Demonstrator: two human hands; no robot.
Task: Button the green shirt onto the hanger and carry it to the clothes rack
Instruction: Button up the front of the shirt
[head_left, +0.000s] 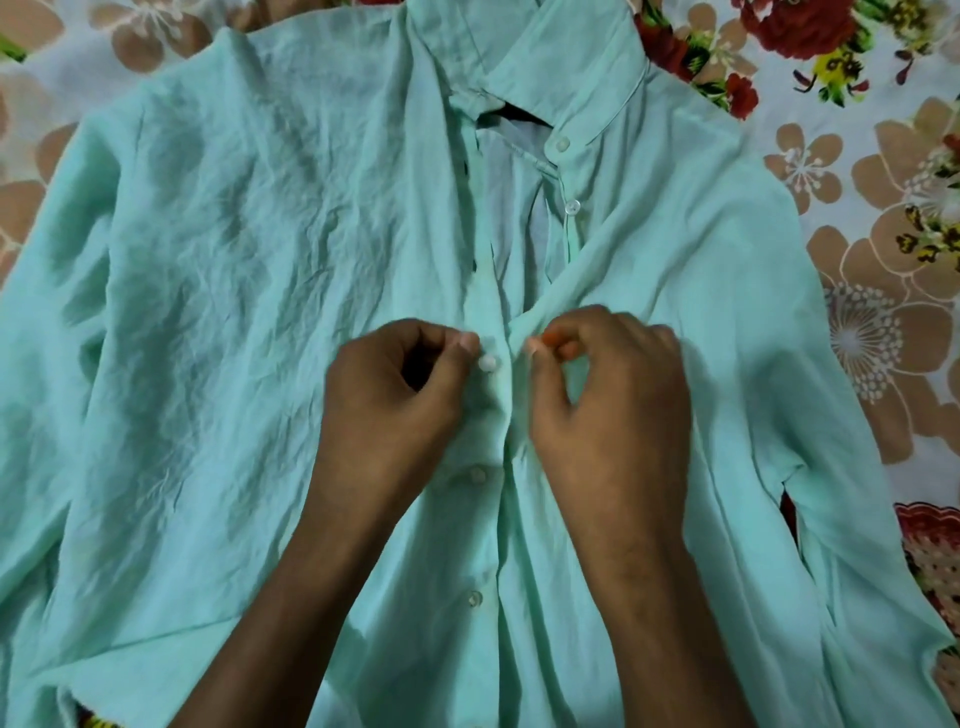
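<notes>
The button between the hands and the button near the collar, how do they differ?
The button between the hands sits at mid-placket, partly through its hole, beside the left hand and right hand, whose fingers pinch the green shirt. The collar button lies unfastened and untouched, where the shirt gapes open. Both look small, round and whitish.

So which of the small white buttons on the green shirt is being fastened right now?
The small white button between the left hand and right hand, mid-placket; two below it look done, two near the collar lie unfastened.
</notes>
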